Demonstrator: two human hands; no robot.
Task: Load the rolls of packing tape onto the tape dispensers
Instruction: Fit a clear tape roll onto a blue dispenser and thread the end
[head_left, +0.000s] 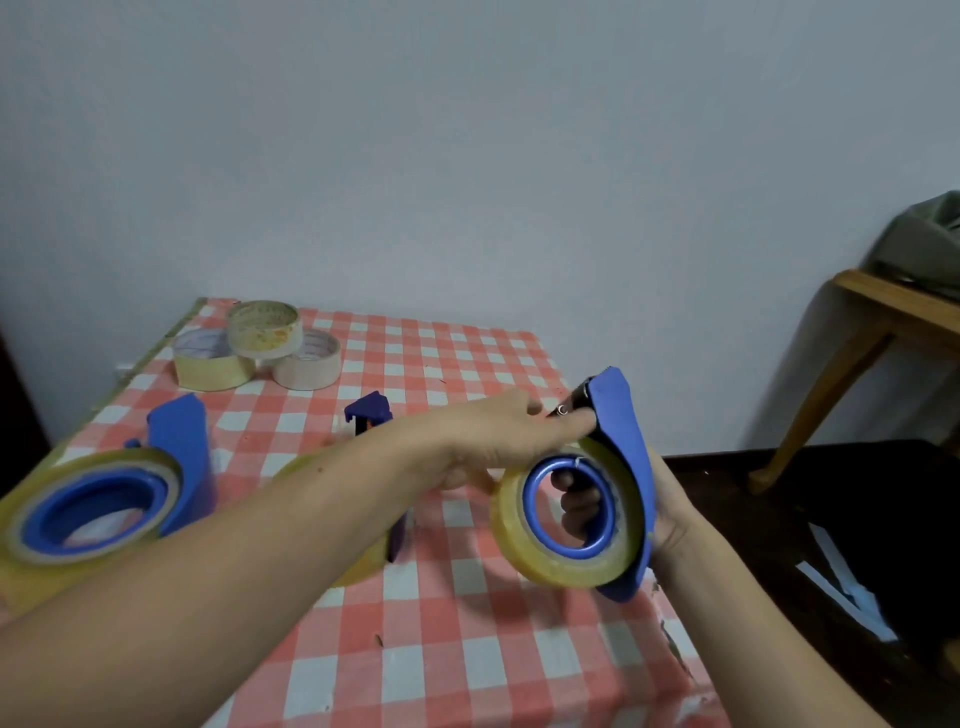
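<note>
Dispenser (621, 415) holding tape roll (519, 545) sits in right hand (671, 503).

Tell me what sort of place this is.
Probably a room in a home, not a workshop: a red-and-white checked tablecloth, a plain pale painted wall, and a light wooden stool or chair holding a grey-green fabric bundle.
</note>
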